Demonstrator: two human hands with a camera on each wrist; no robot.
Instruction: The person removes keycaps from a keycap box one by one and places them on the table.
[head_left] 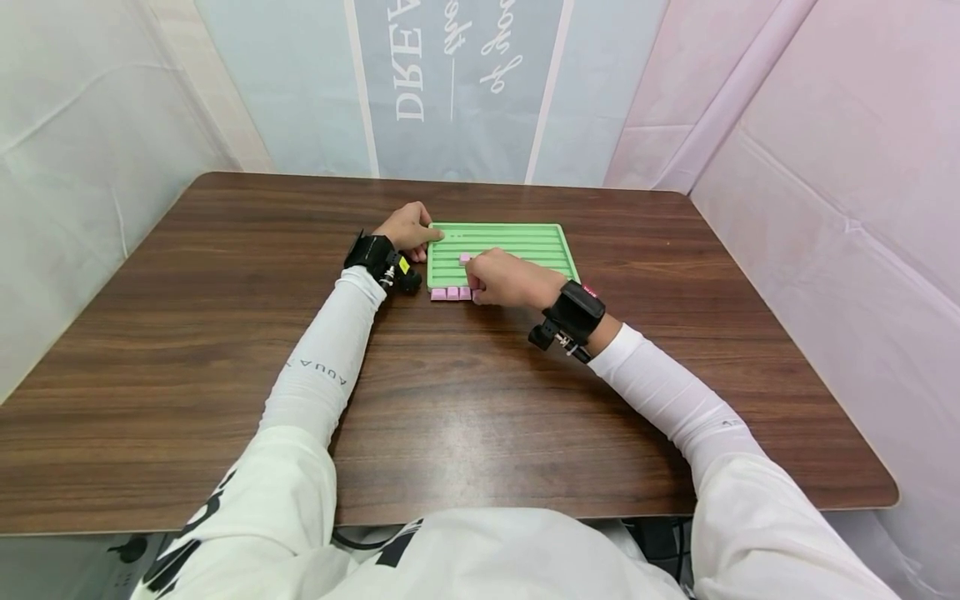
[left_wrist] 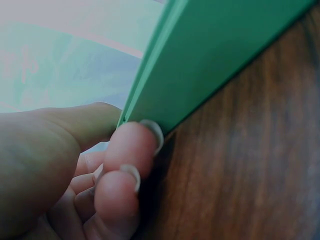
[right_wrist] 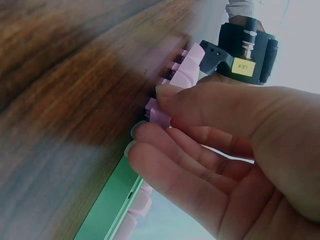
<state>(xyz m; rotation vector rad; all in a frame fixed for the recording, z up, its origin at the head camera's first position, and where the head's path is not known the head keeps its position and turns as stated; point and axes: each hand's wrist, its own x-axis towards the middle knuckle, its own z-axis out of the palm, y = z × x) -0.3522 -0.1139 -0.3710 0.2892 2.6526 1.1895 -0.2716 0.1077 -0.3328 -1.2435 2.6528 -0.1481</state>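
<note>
A green ridged tray [head_left: 510,230] lies flat near the back of the table. At its left side, my left hand [head_left: 407,228] grips the rim: the thumb lies over the top edge, and fingertips [left_wrist: 131,145] press the side wall. My right hand [head_left: 510,279] is over the tray's near edge. Between its thumb and fingers it pinches a small pink keycap [right_wrist: 159,116]. A row of pink keycaps [head_left: 452,294] runs along the near edge, partly covered by the right hand. Another keycap [head_left: 465,258] sits on the ridges, just beyond the right fingers.
The brown wooden table [head_left: 465,417] extends around the tray. Behind it hangs a printed curtain [head_left: 465,100], with pale curtains on both sides. Each wrist wears a black camera mount, such as the left one [head_left: 369,253].
</note>
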